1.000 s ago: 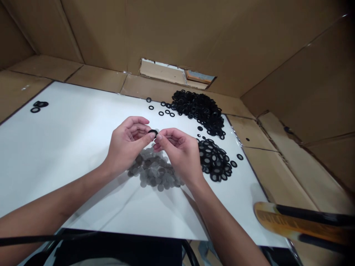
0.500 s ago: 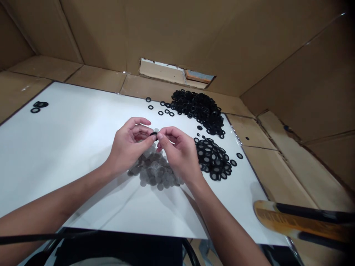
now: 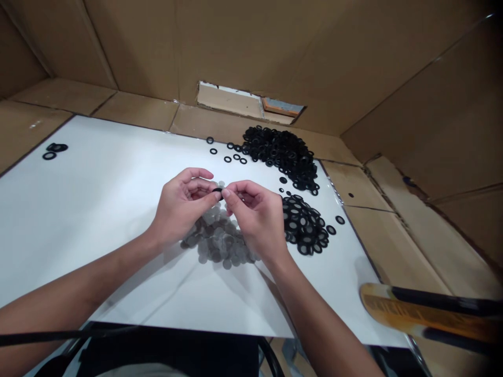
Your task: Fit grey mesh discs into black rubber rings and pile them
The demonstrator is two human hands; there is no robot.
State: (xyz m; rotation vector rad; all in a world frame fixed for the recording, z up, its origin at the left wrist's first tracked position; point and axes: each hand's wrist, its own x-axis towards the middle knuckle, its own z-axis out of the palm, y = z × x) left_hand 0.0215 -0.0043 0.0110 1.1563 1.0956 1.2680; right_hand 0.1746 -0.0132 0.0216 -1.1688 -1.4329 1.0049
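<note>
A small black ring (image 3: 217, 190) is held up over the white tabletop, pinched between the thumb and fingers of my left hand (image 3: 178, 201). My right hand (image 3: 257, 217) has thumb and forefinger closed on the ring's right edge; whether a disc is between those fingertips is hidden. Beneath both hands lies a loose heap of thin grey discs (image 3: 222, 243), partly covered by my right hand. Just right of that hand is a pile of black rings with grey discs in them (image 3: 306, 225).
A larger pile of plain black rings (image 3: 279, 152) sits at the back right, with several strays to its left. A few rings (image 3: 50, 155) lie at the far left. Cardboard walls (image 3: 255, 47) surround the white table (image 3: 98, 173). A blurred amber-and-black object (image 3: 412, 309) juts in at lower right.
My right hand has shifted very slightly to the right, with its fingers still at the ring. My left hand and the piles look the same.
</note>
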